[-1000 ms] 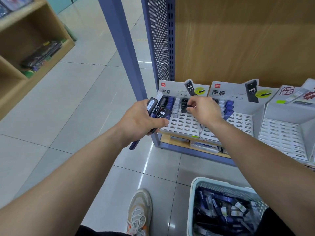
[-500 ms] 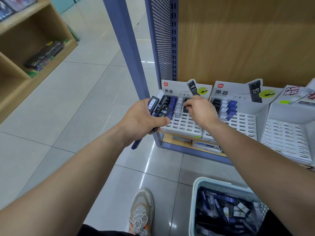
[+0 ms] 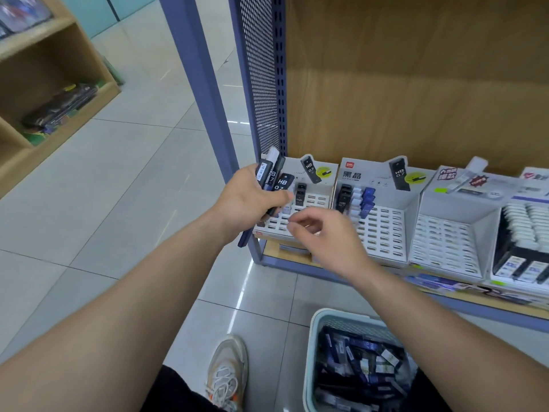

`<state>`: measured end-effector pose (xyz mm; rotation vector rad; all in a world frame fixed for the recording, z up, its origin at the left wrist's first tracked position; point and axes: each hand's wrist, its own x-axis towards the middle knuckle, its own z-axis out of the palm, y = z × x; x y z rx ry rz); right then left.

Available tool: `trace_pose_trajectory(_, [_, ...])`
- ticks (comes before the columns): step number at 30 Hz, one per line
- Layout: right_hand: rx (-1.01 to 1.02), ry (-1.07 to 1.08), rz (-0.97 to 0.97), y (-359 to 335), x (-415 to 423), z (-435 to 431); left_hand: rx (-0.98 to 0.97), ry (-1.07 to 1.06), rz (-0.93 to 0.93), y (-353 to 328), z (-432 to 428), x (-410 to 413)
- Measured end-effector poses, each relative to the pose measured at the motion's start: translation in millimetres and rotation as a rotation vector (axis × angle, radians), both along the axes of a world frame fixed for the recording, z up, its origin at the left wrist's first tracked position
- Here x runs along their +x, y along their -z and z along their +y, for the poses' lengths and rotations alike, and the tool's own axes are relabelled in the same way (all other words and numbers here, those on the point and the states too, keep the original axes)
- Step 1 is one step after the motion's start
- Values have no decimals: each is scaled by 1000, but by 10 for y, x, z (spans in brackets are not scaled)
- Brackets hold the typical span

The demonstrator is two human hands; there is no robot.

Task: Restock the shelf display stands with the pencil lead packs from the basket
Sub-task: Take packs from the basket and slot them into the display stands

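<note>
Left hand (image 3: 249, 200) grips a fan of HB 0.7 lead packs (image 3: 277, 181), likely as buffer beside the display stand (image 3: 315, 200); right hand (image 3: 326, 236) loosely curled, empty (free to feed slots).

floor (image 3: 113, 173): pale glossy tiles | wooden bookcase (image 3: 44, 69) left | blue shelf upright (image 3: 196, 78)

Glossy pale floor tiles (image 3: 118, 188) mirror the lights. The shelf back (image 3: 416, 84) is matt wood grain, its side panel (image 3: 261, 69) perforated painted metal. Stands (image 3: 383, 233) look smooth white plastic, packs (image 3: 280, 182) shiny dark plastic; the basket (image 3: 310, 367) at lower right is pale plastic
</note>
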<state>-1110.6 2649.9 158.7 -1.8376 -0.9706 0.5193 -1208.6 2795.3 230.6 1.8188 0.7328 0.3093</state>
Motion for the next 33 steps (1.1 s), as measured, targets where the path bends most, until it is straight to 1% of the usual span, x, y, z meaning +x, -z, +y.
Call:
trace_pose_trajectory(3, [54, 37, 182, -102, -255, -104, 4, -23, -27, -36, -95, 96])
trace_pose_trajectory(6, [72, 74, 315, -167, -362, -124, -25, -23, -70, -72, -190, 174])
trace_pose_trajectory(10, [125, 99, 435, -232, -397, -103, -76, -54, -138, -101, -276, 232])
trace_pose_trajectory(12, [143, 96, 464, -242, -421, -94, -86, -67, -160, -102, -308, 261])
trace_pose_trajectory(15, [153, 103, 448, -240, -440, -75, -95, -84, -191, -92, -338, 297])
trace_pose_trajectory(18, [145, 75, 386, -227, -406, -85, -78, -72, -202, -90, -351, 318])
trace_pose_trajectory(22, [-18, -43, 270, -157, -345, -167, -61, -100, -234, -110, -246, 308])
trace_pose_trajectory(25, [-131, -141, 203, -124, -250, -272, -68, -132, -216, -90, -135, 263])
trace_pose_trajectory(28, [-166, -177, 225, -158, -83, -395, -52, -136, -180, -49, -86, 229])
trace_pose_trajectory(33, [-125, -103, 327, -227, 212, -569, -26, -89, -90, 1, -95, 180])
